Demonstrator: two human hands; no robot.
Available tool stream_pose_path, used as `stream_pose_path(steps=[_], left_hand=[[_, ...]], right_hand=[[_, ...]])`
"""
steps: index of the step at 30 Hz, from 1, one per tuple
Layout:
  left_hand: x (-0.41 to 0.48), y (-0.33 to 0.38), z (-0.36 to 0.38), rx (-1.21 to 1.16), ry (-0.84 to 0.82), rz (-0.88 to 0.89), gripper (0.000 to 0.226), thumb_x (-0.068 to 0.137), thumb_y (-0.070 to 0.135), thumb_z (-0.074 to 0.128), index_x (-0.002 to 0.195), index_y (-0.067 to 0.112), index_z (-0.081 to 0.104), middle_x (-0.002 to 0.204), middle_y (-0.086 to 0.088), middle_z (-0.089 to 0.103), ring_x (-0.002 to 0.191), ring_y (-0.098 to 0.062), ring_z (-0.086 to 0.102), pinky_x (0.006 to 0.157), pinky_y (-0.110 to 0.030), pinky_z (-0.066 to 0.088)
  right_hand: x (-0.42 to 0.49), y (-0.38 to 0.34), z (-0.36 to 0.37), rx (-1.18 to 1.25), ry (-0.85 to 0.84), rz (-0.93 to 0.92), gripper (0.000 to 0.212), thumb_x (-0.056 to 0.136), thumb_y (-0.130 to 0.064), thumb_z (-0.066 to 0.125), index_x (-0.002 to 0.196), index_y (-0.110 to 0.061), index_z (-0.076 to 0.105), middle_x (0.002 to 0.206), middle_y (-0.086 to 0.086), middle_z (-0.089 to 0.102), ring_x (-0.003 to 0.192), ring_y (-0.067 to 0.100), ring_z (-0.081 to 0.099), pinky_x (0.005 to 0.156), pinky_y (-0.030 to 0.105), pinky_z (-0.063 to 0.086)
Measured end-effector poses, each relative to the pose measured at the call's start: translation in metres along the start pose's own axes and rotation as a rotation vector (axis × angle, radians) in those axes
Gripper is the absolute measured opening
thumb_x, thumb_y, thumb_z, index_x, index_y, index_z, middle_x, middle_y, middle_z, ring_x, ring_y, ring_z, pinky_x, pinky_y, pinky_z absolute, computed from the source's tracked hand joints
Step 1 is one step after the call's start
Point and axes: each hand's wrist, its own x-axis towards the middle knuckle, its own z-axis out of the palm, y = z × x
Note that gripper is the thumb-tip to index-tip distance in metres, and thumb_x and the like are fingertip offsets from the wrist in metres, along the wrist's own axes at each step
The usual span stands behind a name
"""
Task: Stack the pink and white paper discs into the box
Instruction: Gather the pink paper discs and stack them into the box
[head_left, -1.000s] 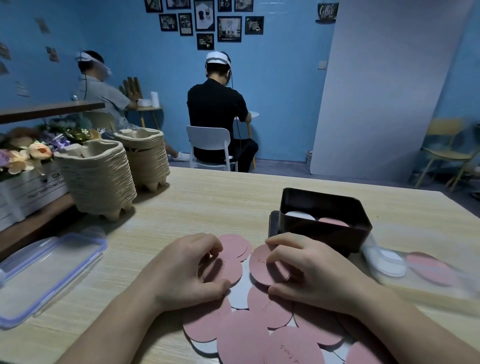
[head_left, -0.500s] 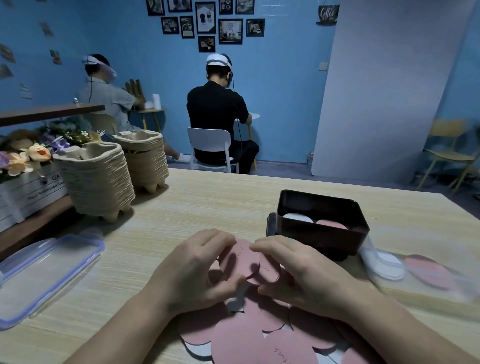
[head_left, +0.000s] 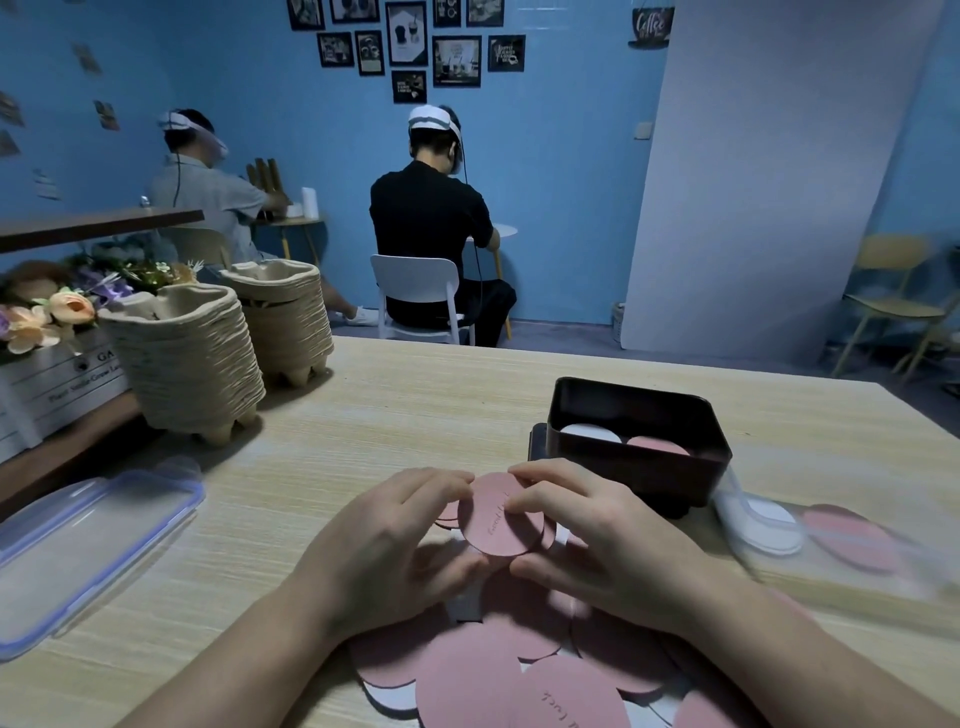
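Now pinching pink disc (head_left: 501, 514) at opposite edges with left hand (head_left: 384, 551) and right hand (head_left: 597, 535) | holding it above loose pile (head_left: 467, 675), just short of box (head_left: 639, 467) | likely feather-light, thin, floppy, crease-prone | best gripped by rim, lightly, never mid-face

The round pink paper disc (head_left: 501, 514) carries faint darker lettering. Beyond the right grip (head_left: 613, 551), the dark brown rectangular box (head_left: 639, 470) shows a white paper disc (head_left: 589, 432). Pale beige wood-grain tabletop (head_left: 415, 415); blue wall (head_left: 561, 156).
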Motion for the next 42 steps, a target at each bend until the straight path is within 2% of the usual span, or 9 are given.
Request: stream_pose_path(steps=[7,15,18,22,25,29,32,37,42], left_hand=[[0.002,0.002,0.004,-0.018,0.001,0.067,0.032,0.100,0.039,0.065,0.113,0.009,0.067,0.122,0.003,0.068,0.111,-0.016,0.066,0.084,-0.031,0.056],[0.001,0.001,0.005,-0.003,-0.021,0.063,0.036,0.093,0.042,0.072,0.118,0.017,0.066,0.127,0.004,0.068,0.111,-0.016,0.068,0.080,-0.030,0.058],[0.001,0.001,0.004,0.003,-0.042,0.050,0.039,0.091,0.042,0.074,0.119,0.017,0.065,0.127,0.004,0.067,0.115,-0.017,0.067,0.083,-0.030,0.057],[0.003,0.003,0.003,0.001,-0.043,0.050,0.031,0.091,0.038,0.073,0.114,0.018,0.064,0.116,0.007,0.067,0.100,-0.015,0.066,0.074,-0.032,0.056],[0.003,0.003,0.004,0.006,-0.050,0.059,0.030,0.092,0.038,0.074,0.110,0.016,0.066,0.115,0.006,0.067,0.100,-0.017,0.067,0.074,-0.033,0.056],[0.003,0.003,0.004,0.031,-0.082,0.069,0.032,0.090,0.043,0.075,0.111,0.020,0.066,0.120,0.009,0.067,0.102,-0.016,0.067,0.075,-0.033,0.057],[0.003,0.003,-0.001,-0.002,-0.107,0.011,0.038,0.091,0.045,0.073,0.121,0.024,0.063,0.122,0.013,0.067,0.103,-0.012,0.067,0.079,-0.032,0.057],[0.006,-0.013,-0.007,-0.028,-0.107,-0.185,0.030,0.093,0.045,0.062,0.120,0.031,0.062,0.112,0.022,0.065,0.104,0.001,0.062,0.085,-0.032,0.054],[0.033,-0.038,-0.010,0.006,-0.336,-0.341,0.049,0.086,0.056,0.052,0.131,0.037,0.057,0.129,0.024,0.056,0.122,0.005,0.048,0.104,-0.027,0.045]], right_hand=[[-0.001,0.002,0.000,0.026,-0.028,0.022,0.037,0.095,-0.055,0.066,0.114,-0.024,0.062,0.148,0.002,0.052,0.129,0.013,0.057,0.101,0.005,0.035],[0.001,0.001,-0.001,0.025,-0.032,-0.026,0.036,0.095,-0.048,0.071,0.117,-0.021,0.063,0.146,0.003,0.053,0.128,0.014,0.057,0.101,0.005,0.035],[0.001,0.000,-0.002,0.018,-0.027,-0.013,0.035,0.095,-0.048,0.071,0.116,-0.021,0.064,0.146,0.003,0.054,0.127,0.014,0.058,0.101,0.007,0.037],[0.001,0.000,-0.002,0.017,-0.029,-0.013,0.034,0.094,-0.048,0.072,0.115,-0.022,0.064,0.146,0.002,0.054,0.128,0.013,0.057,0.102,0.007,0.036],[0.002,0.001,-0.001,0.008,-0.052,-0.007,0.037,0.091,-0.053,0.072,0.114,-0.027,0.060,0.149,0.001,0.052,0.134,0.014,0.054,0.105,0.014,0.041],[0.003,0.000,-0.002,-0.034,-0.039,-0.026,0.037,0.087,-0.056,0.073,0.108,-0.028,0.059,0.141,-0.006,0.056,0.126,0.009,0.056,0.100,0.020,0.048],[0.003,0.000,-0.004,-0.050,-0.031,-0.025,0.037,0.086,-0.058,0.072,0.104,-0.028,0.060,0.136,-0.009,0.056,0.121,0.007,0.057,0.094,0.026,0.052],[-0.002,0.004,-0.008,-0.090,-0.038,0.026,0.039,0.082,-0.062,0.073,0.104,-0.032,0.059,0.133,-0.016,0.054,0.121,0.005,0.054,0.092,0.031,0.052],[-0.005,0.009,-0.010,-0.103,-0.038,0.046,0.040,0.082,-0.063,0.071,0.103,-0.031,0.060,0.134,-0.017,0.052,0.122,0.003,0.052,0.094,0.030,0.052]])
